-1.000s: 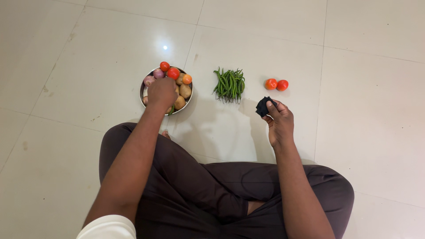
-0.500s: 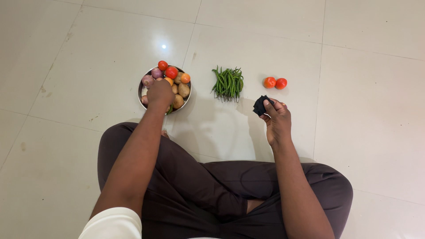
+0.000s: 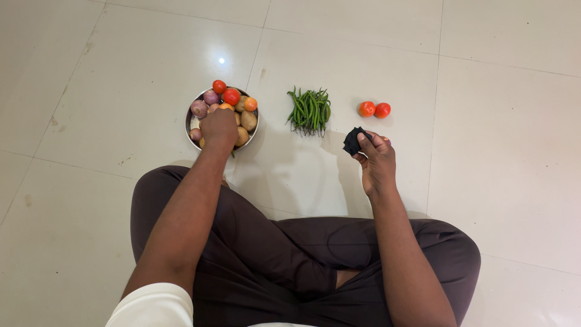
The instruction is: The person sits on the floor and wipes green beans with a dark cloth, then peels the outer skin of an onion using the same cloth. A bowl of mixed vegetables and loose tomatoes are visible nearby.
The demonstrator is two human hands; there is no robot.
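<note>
we sit cross-legged on the pale tiled floor (image 3: 109,91), and our left hand (image 3: 219,127) reaches down into the steel bowl (image 3: 189,124) at the far left, fingers curled among the potatoes (image 3: 248,120), onions (image 3: 199,108) and tomatoes in the bowl (image 3: 231,96), though we cannot tell whether it grips one. our right hand (image 3: 376,162) is closed around a small black object (image 3: 352,142), held up just near of the two loose tomatoes (image 3: 374,109). judging by the layout, the green beans (image 3: 309,109) in the middle and that pair are already set out, while most of the bowl remains.
</note>
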